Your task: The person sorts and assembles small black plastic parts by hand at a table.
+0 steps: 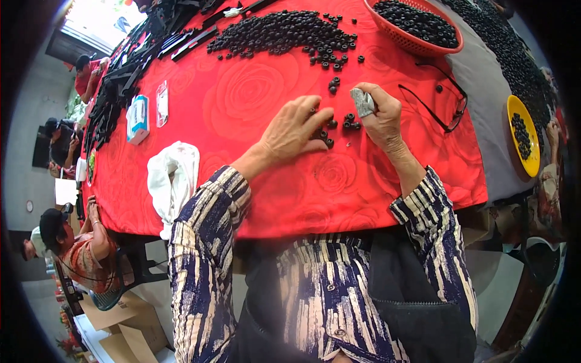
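- Red rose-patterned cloth covers the surface (254, 97), with a white rag (172, 178) near its left edge.
- Left hand (296, 130) lies palm down, fingers loosely spread and touching a small cluster of black rings (330, 130).
- Right hand (378, 115) is closed around a small grey block (363, 101), just right of that cluster.
- One pair of glasses (439, 103) lies further right.
- Farther off, a big heap of black rings (284, 33) spreads out.
- Two containers hold more rings: a red basket (417, 42) far right, a yellow bowl (523, 136) at the right edge.
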`<state>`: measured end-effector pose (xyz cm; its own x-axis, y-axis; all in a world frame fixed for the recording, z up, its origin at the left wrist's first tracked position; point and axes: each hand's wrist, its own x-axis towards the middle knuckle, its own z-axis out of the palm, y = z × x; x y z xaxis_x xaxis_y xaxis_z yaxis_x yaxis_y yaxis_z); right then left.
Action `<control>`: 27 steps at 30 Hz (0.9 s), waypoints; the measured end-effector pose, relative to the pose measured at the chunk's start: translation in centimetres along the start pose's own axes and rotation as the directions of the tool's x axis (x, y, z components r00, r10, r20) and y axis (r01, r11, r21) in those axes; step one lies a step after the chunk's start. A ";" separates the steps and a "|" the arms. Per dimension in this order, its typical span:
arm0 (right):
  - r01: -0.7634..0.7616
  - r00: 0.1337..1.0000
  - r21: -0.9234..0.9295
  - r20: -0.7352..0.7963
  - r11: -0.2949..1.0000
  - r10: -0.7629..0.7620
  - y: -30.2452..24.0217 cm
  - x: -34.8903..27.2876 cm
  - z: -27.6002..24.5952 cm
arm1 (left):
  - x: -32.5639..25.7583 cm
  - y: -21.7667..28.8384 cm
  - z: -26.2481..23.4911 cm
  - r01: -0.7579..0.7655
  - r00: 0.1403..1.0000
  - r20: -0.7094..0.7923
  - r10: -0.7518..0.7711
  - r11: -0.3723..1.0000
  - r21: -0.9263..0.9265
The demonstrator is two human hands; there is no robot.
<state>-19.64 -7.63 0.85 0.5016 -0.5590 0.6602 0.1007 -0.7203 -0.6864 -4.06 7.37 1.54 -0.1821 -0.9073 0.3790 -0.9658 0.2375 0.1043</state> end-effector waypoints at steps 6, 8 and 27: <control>0.044 0.999 0.000 0.004 0.999 -0.044 1.2 0.1 0.1 | 2.2 -0.4 2.2 0.189 0.980 -0.022 -0.196 0.966 -0.176; 0.055 0.998 -0.022 0.000 0.998 -0.055 1.0 0.0 0.2 | 2.7 -0.2 2.4 0.233 0.963 -0.088 -0.255 0.951 -0.205; -0.091 0.996 -0.028 0.014 0.995 0.092 1.3 1.0 -0.8 | -1.7 -2.8 -0.5 0.396 0.903 0.041 -0.427 0.794 -0.461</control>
<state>-19.65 -9.47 0.86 0.5206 -0.6169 0.5902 0.0307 -0.6773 -0.7351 -0.95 8.47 1.09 0.2404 -0.9351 0.2603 -0.7542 -0.0111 0.6565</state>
